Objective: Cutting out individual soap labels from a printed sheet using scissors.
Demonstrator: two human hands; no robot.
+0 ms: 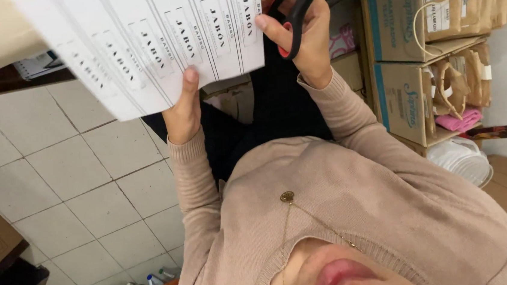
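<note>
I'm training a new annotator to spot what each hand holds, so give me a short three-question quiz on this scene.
1. True or false: the right hand holds black-handled scissors.
2. Multiple choice: what does the left hand grip? A) a plate B) a white printed sheet C) a bottle
3. Fill in: the stacked cardboard boxes stand on the person's ___ side.

Key: 1 true; 2 B; 3 right.
</note>
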